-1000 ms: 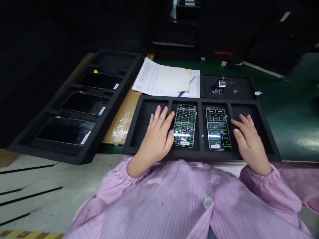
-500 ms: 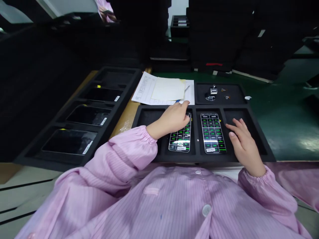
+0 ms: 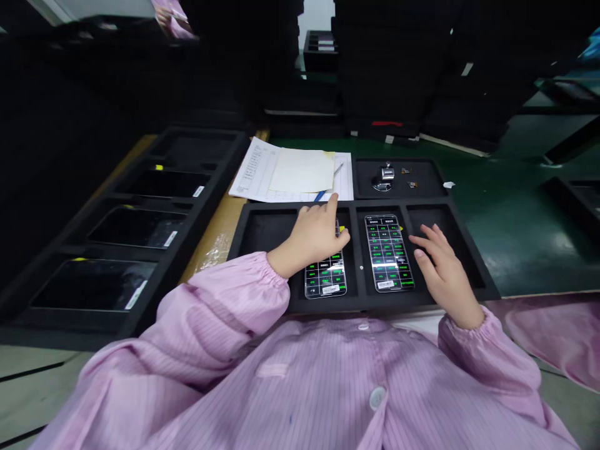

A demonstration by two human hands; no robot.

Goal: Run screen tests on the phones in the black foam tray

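1. Phone (image 3: 324, 276) at the centre of the work: it lies face up in the second compartment from the left of a black tray (image 3: 356, 304), its screen lit and partly covered by the left hand (image 3: 315, 232).
2. The step in hand looks like work by fingertip at this phone's upper end. The index finger points past the far edge; whether it touches the glass cannot be told.
3. Left grip: thumb and index stand well apart, the other fingers curl under, and nothing is seen pinched. The thumb is near a small yellow tab (image 3: 342, 229).
4. Right hand (image 3: 443, 272): its grip is loose, fingers spread over the rightmost compartment, near the second phone (image 3: 389, 253) and with nothing visibly held.
5. By my judgement, a next touch calls for a light, precise fingertip, with the phone flat in its recess.
6. Both lit phones are slim, rounded rectangles of glossy glass, showing green and white grids under a streak of reflected light; each bears a white label low down.
7. The tray looks matt and foam-like, with thick, straight walls. Beyond it lie flat papers (image 3: 244, 177) and a blue pen (image 3: 320, 195); to the right, the green surface (image 3: 515, 250) has a smooth sheen.
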